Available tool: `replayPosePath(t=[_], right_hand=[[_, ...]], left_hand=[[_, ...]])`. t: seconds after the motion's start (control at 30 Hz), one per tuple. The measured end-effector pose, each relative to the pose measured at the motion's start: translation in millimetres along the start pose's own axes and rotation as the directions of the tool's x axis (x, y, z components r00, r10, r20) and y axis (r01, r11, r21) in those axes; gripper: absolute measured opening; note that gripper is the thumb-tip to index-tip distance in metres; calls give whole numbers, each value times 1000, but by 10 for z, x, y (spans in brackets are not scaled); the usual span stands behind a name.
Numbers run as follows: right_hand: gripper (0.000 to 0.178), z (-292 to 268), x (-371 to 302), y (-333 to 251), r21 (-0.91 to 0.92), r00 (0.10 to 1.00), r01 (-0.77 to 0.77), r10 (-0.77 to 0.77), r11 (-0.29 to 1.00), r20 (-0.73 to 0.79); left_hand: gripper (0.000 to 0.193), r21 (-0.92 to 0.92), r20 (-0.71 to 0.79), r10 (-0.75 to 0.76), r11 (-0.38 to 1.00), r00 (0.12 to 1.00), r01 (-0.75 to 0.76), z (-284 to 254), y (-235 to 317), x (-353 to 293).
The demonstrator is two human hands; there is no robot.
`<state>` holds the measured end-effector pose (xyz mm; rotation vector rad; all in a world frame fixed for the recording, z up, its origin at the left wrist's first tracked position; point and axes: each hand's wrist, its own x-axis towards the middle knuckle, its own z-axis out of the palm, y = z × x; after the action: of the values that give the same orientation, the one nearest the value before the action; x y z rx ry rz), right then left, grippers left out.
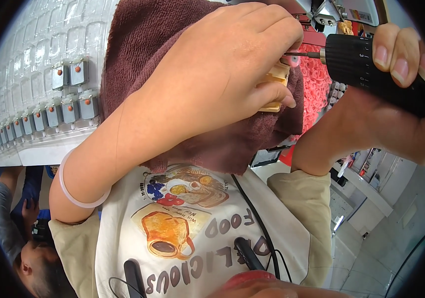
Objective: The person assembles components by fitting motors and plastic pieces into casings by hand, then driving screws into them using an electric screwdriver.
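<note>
My left hand (232, 64) is closed around a pale yellow plastic part (276, 84), pressing it down on a dark maroon towel (140, 44). Much of the part is hidden beneath the fingers and palm. My right hand (402, 57) grips a black electric screwdriver (354, 60), held nearly level, with its bit pointing left. The thin bit (304, 54) reaches the left fingertips beside the yellow part. Whether its tip sits on a screw is hidden.
Clear plastic trays (33, 39) lie at left, with several small grey motors (54, 115) in rows. Beyond the towel is a heap of small pink-red plastic pieces (315, 79). Metal equipment (325, 17) stands at the far right. Another person (36, 263) is at lower left.
</note>
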<state>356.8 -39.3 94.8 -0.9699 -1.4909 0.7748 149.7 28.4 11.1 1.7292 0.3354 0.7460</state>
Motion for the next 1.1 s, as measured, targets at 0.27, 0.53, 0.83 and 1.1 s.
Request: replayPosePath(t=[0.27,0.53,0.83,1.1], right_hand=[[26,-192,-17,-35,-3,1000,0,0,1000,5],[27,-400,13,-86,1,1000,-8,8,1000,16],[28,-316,1,-80,-6,1000,-23,23,1000,11],[29,-314,-16,-68,-8,999,-32,33,999,11]], left_hand=[[31,22,28,77,997,997,-77,19,-40,20],[31,42,51,142,989,989,-144,-9,-68,27],[36,46,118,188,980,975,-194,-39,-102,19],[38,59,68,242,968,968,-246,16,-166,-27]])
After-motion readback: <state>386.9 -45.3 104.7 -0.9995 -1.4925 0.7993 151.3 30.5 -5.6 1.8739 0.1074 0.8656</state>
